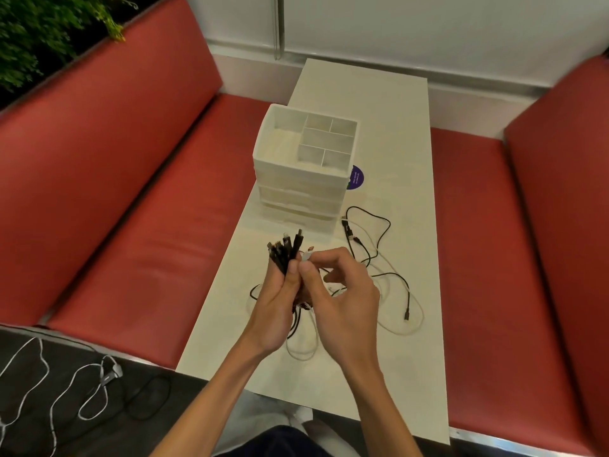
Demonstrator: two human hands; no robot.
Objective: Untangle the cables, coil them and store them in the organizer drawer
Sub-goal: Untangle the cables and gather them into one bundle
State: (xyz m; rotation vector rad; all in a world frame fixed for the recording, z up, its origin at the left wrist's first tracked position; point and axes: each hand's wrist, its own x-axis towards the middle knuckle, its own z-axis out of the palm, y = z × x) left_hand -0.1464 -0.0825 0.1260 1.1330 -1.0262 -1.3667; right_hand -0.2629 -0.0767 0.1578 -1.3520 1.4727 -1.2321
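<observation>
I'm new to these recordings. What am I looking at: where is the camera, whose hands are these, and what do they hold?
No machine: one camera worn on a person's head looks down at their bare hands. The left hand grips a bundle of black cable ends, plugs pointing up. The right hand pinches a white cable plug beside that bundle. On the white table lie loose black and white cables in a tangle; behind them stands a white plastic drawer organizer with open compartments on top. Either side are red padded benches.
</observation>
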